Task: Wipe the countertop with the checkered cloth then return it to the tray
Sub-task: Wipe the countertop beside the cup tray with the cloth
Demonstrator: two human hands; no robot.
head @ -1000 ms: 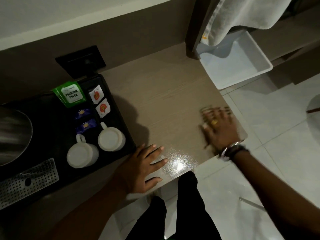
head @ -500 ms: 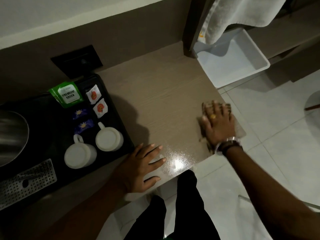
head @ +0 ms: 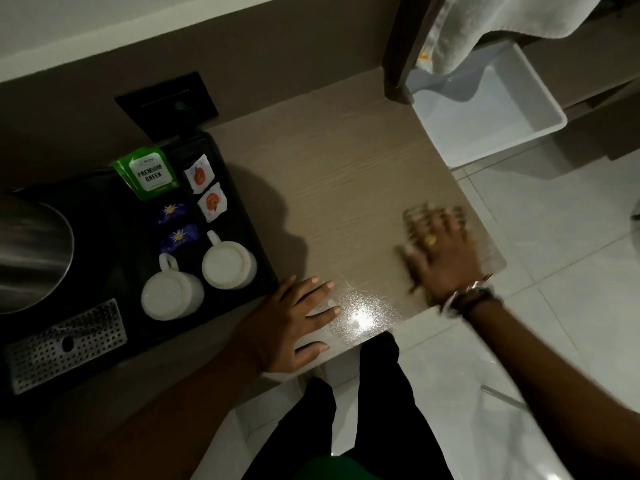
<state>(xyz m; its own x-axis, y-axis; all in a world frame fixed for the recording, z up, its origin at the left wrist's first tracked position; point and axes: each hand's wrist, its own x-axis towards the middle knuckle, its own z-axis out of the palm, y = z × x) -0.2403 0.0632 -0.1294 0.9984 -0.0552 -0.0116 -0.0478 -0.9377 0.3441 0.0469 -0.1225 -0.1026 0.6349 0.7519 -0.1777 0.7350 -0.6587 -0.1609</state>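
Near the right-hand corner of the surface (head: 346, 161), my right hand (head: 445, 258) was pressed flat on the checkered cloth (head: 420, 214), fingers spread, so no real grip there, just palm weight holding it down. Only a blurry edge of the cloth peeked out past my fingertips, so I couldn't tell how it was folded. My left hand (head: 287, 323) lay open and flat at the front edge, holding nothing, right next to the black tray (head: 242, 216), basically bracing me.

Progress-wise, I'd call it mid-wipe. The cloth sat on the far right end near the edge, with a shiny patch (head: 358, 318) between my hands, though that could've been light glare as much as dampness, hard to say. The stretch toward the back wall and beside the tray looked dry-ish and plain, so my guess was it needed passes too.

What was left: finish covering the wood, then put the cloth back. The black tray was crowded with two white mugs (head: 228, 261), tea sachets (head: 150, 173) and a kettle (head: 31, 251), while the white plastic tray (head: 540, 98) off the right end sat empty under a hanging towel (head: 485, 19). Which one was "the tray," I honestly couldn't tell.
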